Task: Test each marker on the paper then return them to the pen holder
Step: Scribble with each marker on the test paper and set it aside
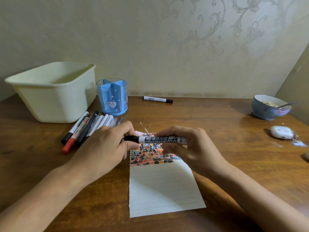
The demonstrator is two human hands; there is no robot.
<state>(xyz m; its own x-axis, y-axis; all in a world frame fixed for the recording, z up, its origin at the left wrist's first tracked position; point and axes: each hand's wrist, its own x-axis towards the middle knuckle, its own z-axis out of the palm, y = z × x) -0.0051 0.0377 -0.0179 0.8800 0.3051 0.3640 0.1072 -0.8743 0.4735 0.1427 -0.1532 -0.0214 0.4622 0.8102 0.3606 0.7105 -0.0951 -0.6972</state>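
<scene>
A white whiteboard marker with a black cap lies level above the paper. My left hand grips its black cap end and my right hand grips its white barrel. The top of the lined paper is covered with black, red and blue test marks. The blue pen holder, with a cat picture and divided compartments, stands behind, and no marker shows inside it. Several more markers lie in a loose row left of my left hand. One black-capped marker lies alone near the wall.
A cream plastic tub stands at the back left of the wooden table. A blue bowl with food and a spoon sits at the back right. A white earbud case with a keychain lies in front of it.
</scene>
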